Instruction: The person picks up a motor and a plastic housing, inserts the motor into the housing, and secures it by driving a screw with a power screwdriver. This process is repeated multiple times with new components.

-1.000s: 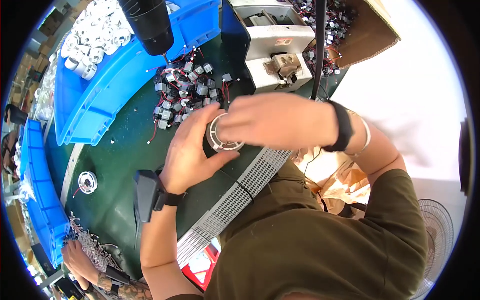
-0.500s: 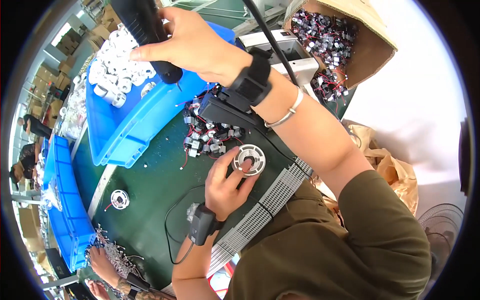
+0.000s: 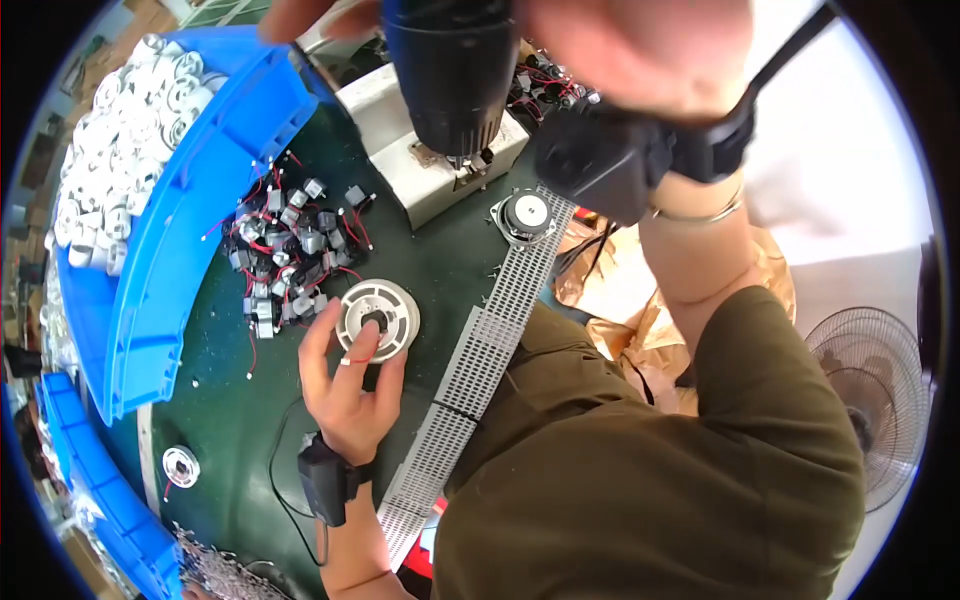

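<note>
A white round plastic housing (image 3: 404,309) with a spoked rim and a dark centre rests on the green tabletop. My left hand (image 3: 350,402) grips it, one finger pressed on the dark part in the middle. A thin red wire shows by that finger. High in the view, my right hand (image 3: 650,50), partly cut off and blurred, is wrapped round a black electric screwdriver (image 3: 450,75). The tool points down, its tip at the front of a pale metal box (image 3: 392,110) that looks like a screw feeder. Small motors with red wires (image 3: 300,240) lie heaped beyond my left hand.
A blue crate (image 3: 190,215) of white round parts stands at the left. A round speaker-like piece (image 3: 526,214) sits by the perforated grey strip (image 3: 480,360) along the table edge. Another white housing (image 3: 181,467) lies at lower left. A fan (image 3: 870,400) stands at right.
The screwdriver in my right hand has swung rightward from above the blue crate to the metal box. My view has turned, and my left hand still holds the white housing.
</note>
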{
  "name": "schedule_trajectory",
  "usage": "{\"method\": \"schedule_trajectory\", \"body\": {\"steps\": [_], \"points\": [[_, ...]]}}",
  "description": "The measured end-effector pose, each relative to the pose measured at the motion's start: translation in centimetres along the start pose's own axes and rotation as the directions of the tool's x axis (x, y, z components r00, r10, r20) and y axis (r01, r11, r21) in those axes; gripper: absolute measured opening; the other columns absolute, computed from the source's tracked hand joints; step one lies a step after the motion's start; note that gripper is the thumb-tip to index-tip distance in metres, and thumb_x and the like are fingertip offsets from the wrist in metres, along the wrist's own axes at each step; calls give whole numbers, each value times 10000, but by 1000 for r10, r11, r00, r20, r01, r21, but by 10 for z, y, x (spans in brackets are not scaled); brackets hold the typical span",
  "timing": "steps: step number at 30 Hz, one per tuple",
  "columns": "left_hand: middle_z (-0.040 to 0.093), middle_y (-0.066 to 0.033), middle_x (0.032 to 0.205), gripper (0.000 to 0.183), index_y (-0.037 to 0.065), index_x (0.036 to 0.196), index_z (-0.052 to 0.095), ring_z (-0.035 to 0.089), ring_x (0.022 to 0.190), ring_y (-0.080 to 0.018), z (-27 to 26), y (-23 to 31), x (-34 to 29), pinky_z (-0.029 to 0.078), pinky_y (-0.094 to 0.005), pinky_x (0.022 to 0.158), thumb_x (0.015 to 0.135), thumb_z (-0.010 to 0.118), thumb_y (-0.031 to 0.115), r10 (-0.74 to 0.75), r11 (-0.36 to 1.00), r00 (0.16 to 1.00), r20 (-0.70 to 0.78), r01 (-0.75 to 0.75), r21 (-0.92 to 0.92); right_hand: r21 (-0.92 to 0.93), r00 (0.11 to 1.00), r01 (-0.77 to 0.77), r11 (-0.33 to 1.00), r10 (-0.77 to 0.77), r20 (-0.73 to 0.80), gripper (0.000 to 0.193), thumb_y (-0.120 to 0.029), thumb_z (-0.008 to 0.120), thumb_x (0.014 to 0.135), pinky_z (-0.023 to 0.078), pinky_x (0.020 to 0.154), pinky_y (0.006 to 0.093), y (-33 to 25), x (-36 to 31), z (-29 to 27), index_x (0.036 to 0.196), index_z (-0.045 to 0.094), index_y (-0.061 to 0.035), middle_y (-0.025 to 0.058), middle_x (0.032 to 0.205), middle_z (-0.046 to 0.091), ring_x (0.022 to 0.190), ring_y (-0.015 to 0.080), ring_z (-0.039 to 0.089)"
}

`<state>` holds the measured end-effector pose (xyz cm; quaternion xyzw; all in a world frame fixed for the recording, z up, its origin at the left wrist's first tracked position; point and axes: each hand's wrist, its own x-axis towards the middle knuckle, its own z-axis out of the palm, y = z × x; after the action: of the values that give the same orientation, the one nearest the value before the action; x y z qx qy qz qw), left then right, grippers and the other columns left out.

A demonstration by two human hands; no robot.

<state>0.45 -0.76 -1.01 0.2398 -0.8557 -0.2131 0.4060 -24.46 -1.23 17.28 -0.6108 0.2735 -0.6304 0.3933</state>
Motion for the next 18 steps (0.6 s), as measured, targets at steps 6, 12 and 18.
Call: {"method": "schedule_trajectory", "body": {"steps": [6, 12, 18], "points": [[471, -203, 1238, 418, 77, 1040, 637, 538, 1042, -325, 1, -4, -6, 477, -358, 830, 643, 750, 14, 20, 999, 1000, 20, -20, 35, 84, 982, 154, 984, -162, 95, 330, -162, 737, 734, 437, 495, 221, 5, 6, -15, 945, 533, -10, 31, 692, 576, 572, 101, 562], [479, -200, 1234, 420, 76, 1035, 640, 533, 1050, -325, 1, 1, -5, 466, -367, 841, 634, 752, 17, 1, 1000, 1000, 27, -1, 7, -180, 954, 50, 982, -100, -283, 362, -12, 672, 757, 430, 487, 219, 22, -30, -23, 1071, 498, 28, 17, 656, 559, 535, 89, 542], [485, -206, 1231, 413, 68, 1021, 645, 533, 1048, -330, 0, -4, -6, 459, -373, 829, 625, 756, 39, 18, 999, 999, 28, -18, 27, -149, 937, 42, 988, -91, -338, 466, -7, 667, 749, 442, 510, 235, 39, -37, -32, 1156, 447, 50, 35, 694, 552, 547, 105, 540]]}}
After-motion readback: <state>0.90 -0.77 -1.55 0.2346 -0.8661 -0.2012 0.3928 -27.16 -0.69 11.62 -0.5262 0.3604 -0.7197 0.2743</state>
